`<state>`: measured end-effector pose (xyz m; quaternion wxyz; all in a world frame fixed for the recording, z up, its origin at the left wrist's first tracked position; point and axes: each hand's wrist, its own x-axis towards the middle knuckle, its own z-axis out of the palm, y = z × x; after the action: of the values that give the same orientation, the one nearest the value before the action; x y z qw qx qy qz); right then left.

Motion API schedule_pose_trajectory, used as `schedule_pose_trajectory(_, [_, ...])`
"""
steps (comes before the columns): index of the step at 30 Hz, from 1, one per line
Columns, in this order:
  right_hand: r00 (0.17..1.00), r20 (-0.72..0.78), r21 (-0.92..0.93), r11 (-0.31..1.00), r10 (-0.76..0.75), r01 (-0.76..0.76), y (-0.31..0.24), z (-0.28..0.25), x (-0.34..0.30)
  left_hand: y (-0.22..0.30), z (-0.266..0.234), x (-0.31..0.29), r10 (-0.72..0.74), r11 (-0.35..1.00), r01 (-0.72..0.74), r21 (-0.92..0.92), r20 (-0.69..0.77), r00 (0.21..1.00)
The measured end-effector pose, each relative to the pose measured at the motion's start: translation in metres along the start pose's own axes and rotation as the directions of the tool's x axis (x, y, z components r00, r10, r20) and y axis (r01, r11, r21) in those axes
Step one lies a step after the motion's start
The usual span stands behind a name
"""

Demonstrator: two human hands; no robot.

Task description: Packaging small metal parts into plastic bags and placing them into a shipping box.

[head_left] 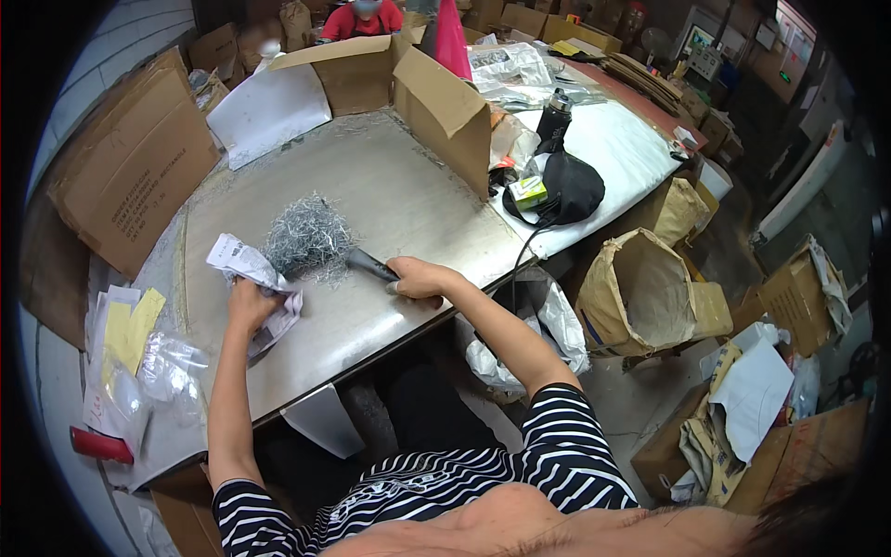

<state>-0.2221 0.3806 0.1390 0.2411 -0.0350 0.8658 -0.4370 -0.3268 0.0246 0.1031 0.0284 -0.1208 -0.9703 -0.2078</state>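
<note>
1. Bits (306, 235), thin and silvery, lie heaped on the table (418, 204).
2. Your left hand (252, 303) squeezes a white wrapper (243, 259) beside them.
3. Your right hand (422, 278) grips a dark tool (373, 266) near them.

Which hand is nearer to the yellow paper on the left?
Left. The left hand is to the right of the yellow paper; the right hand, holding a dark object, is much farther right.

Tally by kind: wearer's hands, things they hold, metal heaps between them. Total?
Hands: 2 (left hand, right hand)
Things held: 2 (crumpled pale wrap, dark tool)
Metal heap: 1
Total: 5
</note>
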Motion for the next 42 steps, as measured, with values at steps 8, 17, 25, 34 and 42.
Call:
schedule_pose_trajectory(8, [0.984,-0.027,0.533,0.83,-0.178,0.165,0.001,0.044,-0.043,-0.01,-0.033,-0.01,0.066,0.998,-0.066,0.006,-0.045,0.997])
schedule_pose_trajectory(17, [0.923,-0.246,0.645,0.661,-0.297,0.385,-0.049,0.035,-0.054,0.003,-0.127,0.022,0.17,0.92,-0.31,-0.241,-0.468,0.867])
schedule_pose_trajectory(25, [0.85,-0.43,0.536,0.671,-0.305,0.512,-0.079,0.025,0.012,0.006,-0.143,0.075,0.097,0.995,-0.102,0.017,-0.495,0.863])
schedule_pose_trajectory(34, [0.768,-0.551,0.321,0.766,-0.327,0.556,-0.107,0.019,0.045,0.042,-0.165,0.076,0.165,0.983,-0.087,0.164,-0.561,0.811])
schedule_pose_trajectory(42, [0.726,-0.623,0.276,0.788,-0.29,0.551,-0.11,0.021,0.064,0.061,-0.192,0.106,0.31,0.924,-0.12,0.364,-0.525,0.792])
